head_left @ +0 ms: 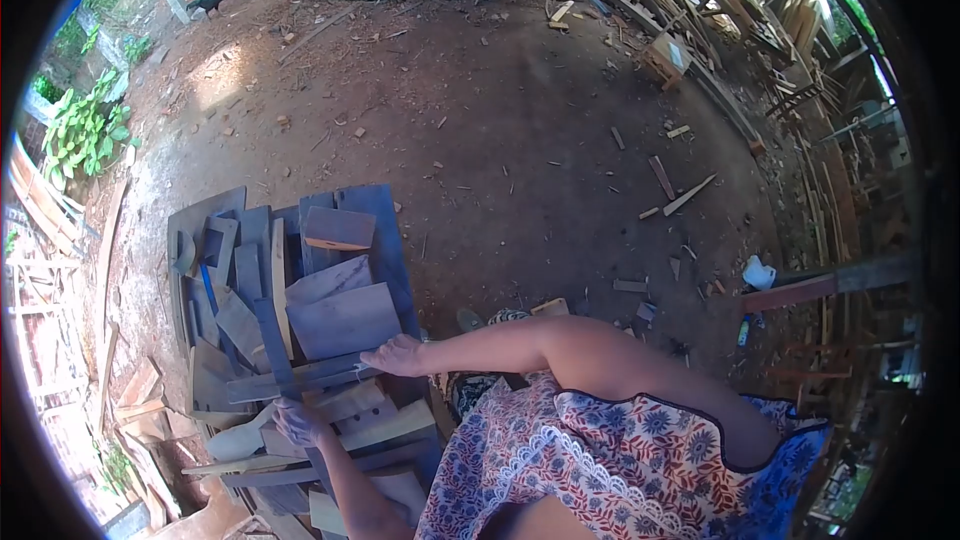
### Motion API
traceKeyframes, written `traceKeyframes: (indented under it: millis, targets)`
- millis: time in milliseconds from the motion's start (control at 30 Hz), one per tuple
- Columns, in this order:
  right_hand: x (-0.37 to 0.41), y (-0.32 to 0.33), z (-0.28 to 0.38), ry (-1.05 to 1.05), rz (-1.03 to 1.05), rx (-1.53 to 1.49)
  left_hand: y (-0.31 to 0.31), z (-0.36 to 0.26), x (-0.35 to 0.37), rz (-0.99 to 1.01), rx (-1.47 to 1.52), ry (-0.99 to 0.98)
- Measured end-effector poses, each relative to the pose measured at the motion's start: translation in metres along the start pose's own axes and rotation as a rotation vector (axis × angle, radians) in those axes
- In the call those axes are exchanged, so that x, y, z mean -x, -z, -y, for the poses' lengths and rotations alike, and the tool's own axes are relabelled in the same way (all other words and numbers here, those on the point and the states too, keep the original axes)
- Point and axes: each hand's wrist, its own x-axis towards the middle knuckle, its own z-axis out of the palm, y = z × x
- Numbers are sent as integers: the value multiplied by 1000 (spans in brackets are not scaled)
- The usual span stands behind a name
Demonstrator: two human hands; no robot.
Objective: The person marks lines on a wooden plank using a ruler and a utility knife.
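Observation:
My right hand (395, 355) is closed on the near end of a flat wooden strip (325, 373), which lies across the pile. Lower down, my left hand (300, 425) has its fingers around a long narrow wooden slat (272, 340). The slat crosses the flat strip just above that hand. Under and around both hands is a stack of wooden offcuts. A wide board (345, 322) lies just beyond my right hand, and a thick block (340, 228) sits at the far end. A pale plank (388, 427) is beside my left forearm.
The pile rests on dark flat boards (385, 215) on or near the ground. Bare earth (520, 160) with scattered wood scraps stretches ahead. Heaped lumber (690, 30) lines the right side. A white plastic container (758, 272) lies near a beam (800, 292). Leafy plants (85, 135) stand at left.

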Motion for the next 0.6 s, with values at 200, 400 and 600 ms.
traceKeyframes:
  millis: [200,400,600]
  targets:
    - [19,-9,-1,4,-64,-2,-17,10,-2,-52,-29,17]
    - [18,-14,-6,26,-102,34,-8,7,-2,21,-76,7]
    - [21,-10,-2,-26,10,22,-13,9,-3,-6,3,47]
